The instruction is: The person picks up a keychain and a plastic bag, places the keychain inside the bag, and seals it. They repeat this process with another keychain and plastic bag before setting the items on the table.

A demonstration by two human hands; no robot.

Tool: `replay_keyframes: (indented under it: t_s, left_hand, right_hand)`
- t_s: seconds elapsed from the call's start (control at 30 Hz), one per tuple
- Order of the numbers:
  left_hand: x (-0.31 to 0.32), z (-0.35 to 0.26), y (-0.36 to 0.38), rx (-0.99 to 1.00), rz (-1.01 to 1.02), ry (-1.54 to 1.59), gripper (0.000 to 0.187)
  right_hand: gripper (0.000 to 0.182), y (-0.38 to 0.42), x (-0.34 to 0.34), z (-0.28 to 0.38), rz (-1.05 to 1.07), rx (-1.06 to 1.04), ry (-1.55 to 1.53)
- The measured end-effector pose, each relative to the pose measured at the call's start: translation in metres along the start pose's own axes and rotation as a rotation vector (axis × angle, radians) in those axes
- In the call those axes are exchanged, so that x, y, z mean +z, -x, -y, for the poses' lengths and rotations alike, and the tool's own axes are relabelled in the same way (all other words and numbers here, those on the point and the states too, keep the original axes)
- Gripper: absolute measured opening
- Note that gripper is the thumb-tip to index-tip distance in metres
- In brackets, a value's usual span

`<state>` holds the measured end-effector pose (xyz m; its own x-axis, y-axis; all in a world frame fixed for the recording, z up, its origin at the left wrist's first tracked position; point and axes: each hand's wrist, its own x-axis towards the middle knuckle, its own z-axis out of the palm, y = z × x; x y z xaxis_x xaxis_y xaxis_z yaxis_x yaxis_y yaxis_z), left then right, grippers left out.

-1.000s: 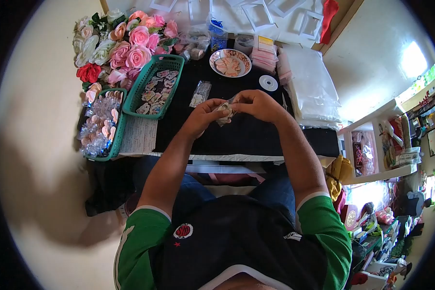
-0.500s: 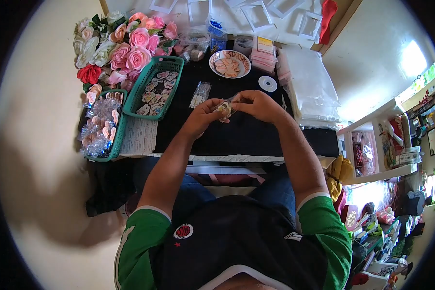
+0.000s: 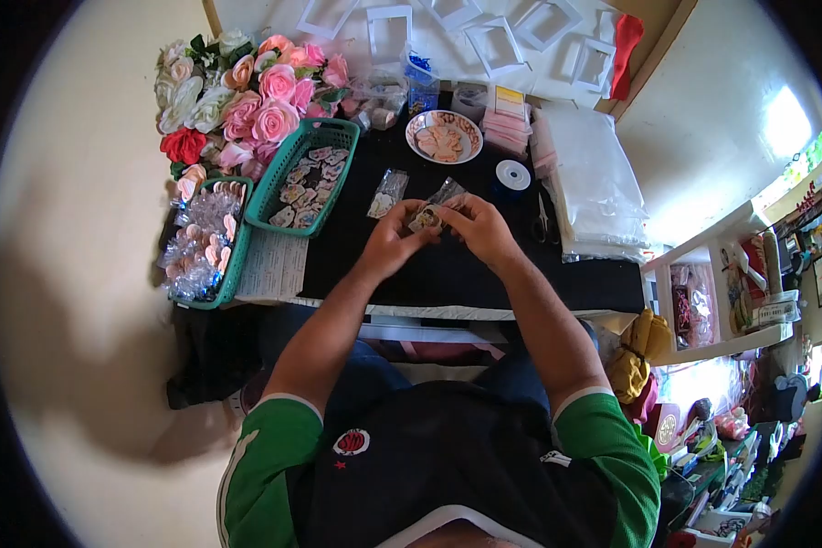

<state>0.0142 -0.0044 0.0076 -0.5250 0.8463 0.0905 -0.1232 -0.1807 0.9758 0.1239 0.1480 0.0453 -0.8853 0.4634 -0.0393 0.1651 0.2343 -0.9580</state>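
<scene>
Both hands meet over the black cloth. My left hand is closed on the lower left side of a small printed cutout with a picture on it. My right hand pinches its right side. A clear plastic bag sticks up past the fingertips; the cutout seems to be in it, though fingers cover part. Just left of the hands lies another bagged cutout. A green basket of loose cutouts stands further left.
A second green basket holds wrapped pieces. Artificial roses are heaped behind. At the back stands a patterned bowl of pink cutouts. A white ribbon spool, scissors and plastic sheets are on the right.
The clear bag now shows above the fingers, around or behind the cutout. My right hand has turned and come down closer to my left. The whole view has shifted slightly.
</scene>
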Motion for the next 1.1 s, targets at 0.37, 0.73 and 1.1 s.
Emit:
replay_keyframes:
  t_s: [0.37,0.73,1.1]
  left_hand:
    - [-0.03,-0.019,-0.004,0.408,-0.333,-0.851,0.033]
    - [-0.039,0.006,-0.006,0.372,-0.493,-1.227,0.026]
    - [-0.037,0.006,-0.005,0.334,-0.512,-1.318,0.024]
  right_hand:
    - [0.033,-0.036,0.029,0.01,0.075,0.051,-0.134]
    - [0.02,-0.019,0.046,-0.028,-0.069,-0.479,0.575]
    - [0.038,-0.015,0.05,-0.025,0.001,-0.42,0.779]
